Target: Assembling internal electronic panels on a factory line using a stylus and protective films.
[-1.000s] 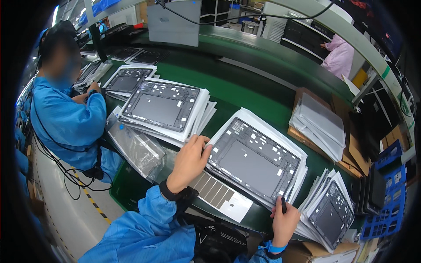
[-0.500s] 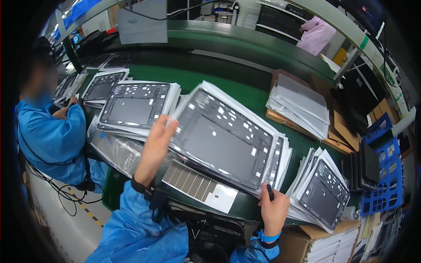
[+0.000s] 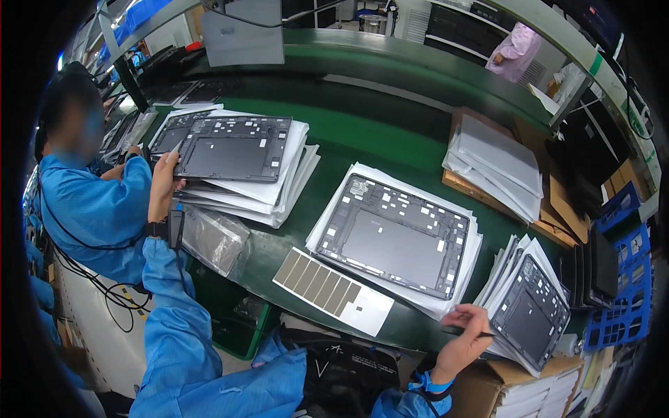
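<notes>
My left hand (image 3: pixel 164 182) is closed on the near left edge of a dark grey tablet housing (image 3: pixel 226 159). This housing tops the left stack, with white sheets (image 3: pixel 296 174) between its layers. Another tablet housing (image 3: pixel 394 235), dotted with small white stickers, lies face up on the middle stack. By that stack's near right corner is my right hand (image 3: pixel 468 340), its fingers curled around a slim black tool (image 3: pixel 482 335) that is mostly hidden. Just in front of the middle stack, a white sheet with brown-grey rectangular stickers (image 3: pixel 317 280) lies on the green table.
To the right, a third stack of housings (image 3: pixel 531 310) leans at an angle near blue racks (image 3: pixel 631 279). Grey-white sheets (image 3: pixel 496 164) lie on a wooden board at the back right. A clear plastic bag (image 3: pixel 216 240) sits near the table edge. A co-worker (image 3: pixel 90 202) sits at the left.
The housing tilted between both hands now lies flat on the middle stack. My left hand has gone left to the other stack's housing; my right hand has drawn away from the corner.
</notes>
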`<state>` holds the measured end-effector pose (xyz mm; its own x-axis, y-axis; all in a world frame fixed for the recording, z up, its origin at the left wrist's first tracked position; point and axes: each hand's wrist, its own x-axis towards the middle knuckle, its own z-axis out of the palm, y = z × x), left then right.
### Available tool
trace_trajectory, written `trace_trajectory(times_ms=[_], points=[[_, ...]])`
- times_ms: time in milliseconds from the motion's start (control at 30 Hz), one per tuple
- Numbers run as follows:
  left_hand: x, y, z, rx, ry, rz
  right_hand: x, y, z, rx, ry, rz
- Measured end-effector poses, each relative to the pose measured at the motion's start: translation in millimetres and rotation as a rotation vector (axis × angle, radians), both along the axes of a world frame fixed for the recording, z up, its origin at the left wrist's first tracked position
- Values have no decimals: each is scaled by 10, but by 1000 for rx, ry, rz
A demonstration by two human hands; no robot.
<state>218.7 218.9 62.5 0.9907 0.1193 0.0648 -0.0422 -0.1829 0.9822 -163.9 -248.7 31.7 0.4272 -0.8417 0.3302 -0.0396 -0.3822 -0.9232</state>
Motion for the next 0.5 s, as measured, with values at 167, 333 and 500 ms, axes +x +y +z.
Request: trace_trajectory(times_ms=[167,333,500], points=[[134,44,-243,1253,-299,396,-179,136,164,245,-44,112],[-352,-556,-60,1319,-820,467,-149,332,24,155,151,450],[-1909,-1902,-172,684,-781,-635,-53,527,-292,325,147,470]])
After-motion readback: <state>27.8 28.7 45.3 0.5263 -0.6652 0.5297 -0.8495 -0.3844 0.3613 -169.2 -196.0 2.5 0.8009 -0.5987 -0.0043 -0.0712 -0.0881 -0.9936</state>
